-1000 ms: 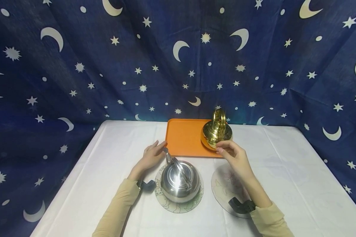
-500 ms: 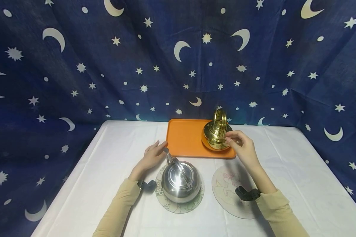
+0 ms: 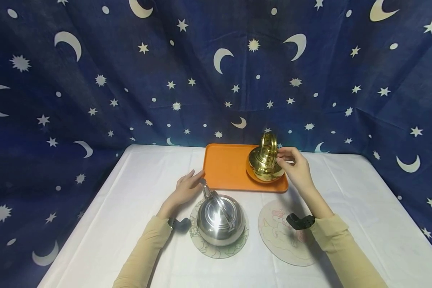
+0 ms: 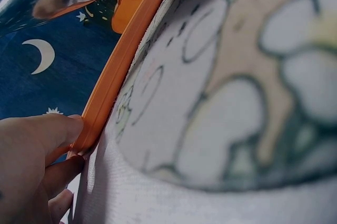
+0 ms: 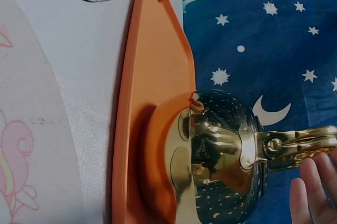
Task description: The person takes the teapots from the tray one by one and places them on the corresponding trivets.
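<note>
A shiny gold kettle (image 3: 261,162) with an upright handle (image 5: 303,142) stands on the right part of an orange tray (image 3: 223,170). Beside that handle is my right hand (image 3: 297,168), fingertips right at it. The right wrist view shows these fingers (image 5: 310,187) fairly straight, overlapping the handle's edge; the thumb is hidden there. My left hand (image 3: 185,190) pinches the tray's rim (image 4: 100,103) at its near left corner, one digit over it and others along its outer side. In front of the tray, close to the left hand, sits a silver kettle (image 3: 219,224), its spout pointing up toward the tray.
Under the silver kettle lies a round placemat with a green line drawing (image 3: 216,253). Another round placemat, with a pink unicorn (image 3: 284,240), lies to its right below my right forearm. A white cloth (image 3: 158,164) covers the table; a blue moon-and-star curtain (image 3: 194,60) hangs behind.
My right hand has moved right and upward, from the front of the gold kettle to beside its handle. The left hand stays at the tray's corner; both kettles keep their places.
</note>
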Motion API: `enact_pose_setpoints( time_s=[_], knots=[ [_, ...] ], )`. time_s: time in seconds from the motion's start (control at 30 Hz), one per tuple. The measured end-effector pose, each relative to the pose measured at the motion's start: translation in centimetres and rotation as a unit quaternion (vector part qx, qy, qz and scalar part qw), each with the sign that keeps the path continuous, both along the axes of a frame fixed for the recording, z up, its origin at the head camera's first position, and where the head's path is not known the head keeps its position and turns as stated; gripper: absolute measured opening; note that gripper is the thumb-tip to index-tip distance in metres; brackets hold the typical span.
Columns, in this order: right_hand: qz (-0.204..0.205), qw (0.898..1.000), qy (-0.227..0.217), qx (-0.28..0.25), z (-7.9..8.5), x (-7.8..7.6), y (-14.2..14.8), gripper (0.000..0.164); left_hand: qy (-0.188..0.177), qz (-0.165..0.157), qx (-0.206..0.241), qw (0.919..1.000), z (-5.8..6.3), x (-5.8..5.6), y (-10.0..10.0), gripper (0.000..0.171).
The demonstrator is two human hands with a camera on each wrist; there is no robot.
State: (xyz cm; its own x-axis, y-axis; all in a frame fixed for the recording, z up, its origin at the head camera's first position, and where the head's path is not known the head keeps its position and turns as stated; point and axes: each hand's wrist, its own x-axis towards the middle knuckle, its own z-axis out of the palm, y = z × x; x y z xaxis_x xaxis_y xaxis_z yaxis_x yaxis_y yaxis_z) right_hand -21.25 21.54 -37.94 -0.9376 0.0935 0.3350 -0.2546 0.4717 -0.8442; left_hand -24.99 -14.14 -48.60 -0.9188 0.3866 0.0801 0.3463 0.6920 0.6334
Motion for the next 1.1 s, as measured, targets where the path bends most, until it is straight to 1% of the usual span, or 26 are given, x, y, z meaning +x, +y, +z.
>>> enact_pose_setpoints(
  time_s=[0.3, 0.57, 0.93, 1.1],
  knots=[
    [-0.003, 1.000, -0.019, -0.006, 0.1, -0.9, -0.4, 0.036, 0.003, -0.004, -0.001, 1.0000, -0.1, -0.1, 0.1, 0.054],
    [0.008, 0.999, -0.032, -0.035, 0.2, -1.3, -0.6, 0.039, 0.001, -0.004, 0.000, 1.0000, 0.1, -0.1, 0.1, 0.054],
    [0.017, 0.996, -0.034, -0.081, 0.2, -1.6, -0.8, 0.035, -0.006, 0.000, -0.001, 1.0000, 0.1, 0.0, 0.1, 0.053],
    [0.012, 0.995, -0.035, -0.091, 0.1, -1.8, -0.9, 0.033, -0.006, 0.002, -0.004, 1.0000, 0.1, 0.0, 0.1, 0.053]
  ],
)
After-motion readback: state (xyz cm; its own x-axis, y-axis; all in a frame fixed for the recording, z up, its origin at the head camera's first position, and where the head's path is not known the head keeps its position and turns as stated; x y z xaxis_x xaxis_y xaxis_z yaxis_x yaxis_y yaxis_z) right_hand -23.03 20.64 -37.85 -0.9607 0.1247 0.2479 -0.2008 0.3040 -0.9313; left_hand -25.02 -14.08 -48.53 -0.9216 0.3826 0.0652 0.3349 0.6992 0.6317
